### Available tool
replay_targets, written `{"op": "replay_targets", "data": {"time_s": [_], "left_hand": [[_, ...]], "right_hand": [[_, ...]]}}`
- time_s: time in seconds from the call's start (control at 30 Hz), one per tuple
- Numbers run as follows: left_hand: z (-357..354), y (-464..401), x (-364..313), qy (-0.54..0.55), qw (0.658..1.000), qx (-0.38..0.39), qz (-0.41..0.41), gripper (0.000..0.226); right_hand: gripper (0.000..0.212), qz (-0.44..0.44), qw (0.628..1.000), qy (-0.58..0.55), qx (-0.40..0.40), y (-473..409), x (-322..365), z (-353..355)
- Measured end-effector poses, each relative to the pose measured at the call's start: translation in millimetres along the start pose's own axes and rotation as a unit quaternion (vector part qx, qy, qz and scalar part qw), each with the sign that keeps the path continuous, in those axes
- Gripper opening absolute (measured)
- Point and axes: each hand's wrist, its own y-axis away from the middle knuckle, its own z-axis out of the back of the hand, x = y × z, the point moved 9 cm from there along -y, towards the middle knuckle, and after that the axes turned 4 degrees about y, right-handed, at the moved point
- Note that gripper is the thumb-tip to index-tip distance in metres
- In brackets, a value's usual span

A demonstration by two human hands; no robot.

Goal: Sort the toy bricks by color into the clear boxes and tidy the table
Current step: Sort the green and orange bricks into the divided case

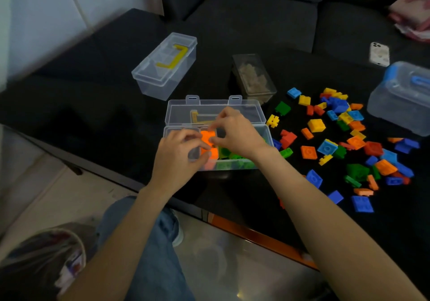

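An open clear box [172, 130] with its lid [246, 112] tipped back stands at the table's near middle. Orange bricks fill one compartment and green bricks [232, 155] the one to its right. Both hands are over the box. My left hand [179, 158] and my right hand [235, 133] pinch an orange brick [206, 136] between their fingertips, just above the orange compartment. A loose spread of blue, yellow, red, orange and green bricks [344, 137] lies on the table to the right.
A shut clear box with a yellow handle [165, 65] stands at the back left. A dark clear box [253, 77] sits behind the open one. A blue-handled box [402, 98] and a phone [379, 54] are at the far right. A dark sofa [256, 9] lies beyond the black table [93, 96].
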Motion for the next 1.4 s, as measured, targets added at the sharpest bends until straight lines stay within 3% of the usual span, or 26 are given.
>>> {"op": "replay_targets", "data": {"time_s": [0.1, 0.2, 0.37, 0.53, 0.67, 0.83, 0.9, 1.07, 1.17, 1.27, 1.4], "left_hand": [[-1.1, -6.7, 1.3, -0.029, 1.000, 0.009, 0.001, 0.020], [-1.3, -9.2, 5.8, -0.028, 0.999, 0.018, 0.011, 0.009], [-1.1, -9.3, 9.1, -0.034, 0.999, 0.031, 0.014, 0.014], [-0.6, -5.9, -5.0, -0.058, 0.998, 0.031, -0.015, 0.017], [4.9, -9.8, -21.3, -0.108, 0.993, 0.024, -0.040, 0.020], [1.0, -26.8, -88.4, -0.027, 0.991, -0.030, -0.125, 0.021], [-27.6, -38.3, -127.3, 0.052, 0.988, 0.001, -0.143, 0.022], [-156.0, -77.6, -204.7, 0.175, 0.961, 0.188, -0.099, 0.029], [-223.4, -106.6, -236.8, 0.146, 0.952, 0.251, -0.092, 0.033], [-271.9, -133.3, -258.9, 0.084, 0.952, 0.274, -0.108, 0.036], [-311.2, -140.8, -263.6, -0.004, 0.943, 0.311, -0.116, 0.036]], "right_hand": [[0.033, 0.025, 0.998, 0.028, -0.055, 7.6, 13.0, 5.2], [0.028, 0.045, 0.994, 0.076, -0.063, 13.3, 19.1, 1.2], [0.029, 0.055, 0.986, 0.127, -0.089, 8.2, 21.2, 2.3], [0.013, -0.039, 0.990, -0.041, -0.132, 9.6, 1.2, 9.7], [0.019, -0.007, 0.991, -0.086, -0.101, 24.2, 0.3, 10.0], [0.023, -0.024, 0.979, -0.105, -0.172, 97.4, -51.9, 56.3], [0.022, -0.070, 0.970, -0.098, -0.211, 143.6, -97.0, 76.8], [0.026, -0.253, 0.938, -0.026, -0.234, 243.9, -230.7, 94.0], [0.036, -0.326, 0.920, 0.009, -0.216, 275.4, -285.9, 95.3], [0.043, -0.324, 0.928, 0.012, -0.182, 271.8, -308.7, 88.6], [0.030, -0.304, 0.937, -0.022, -0.173, 249.4, -321.9, 82.5]]}}
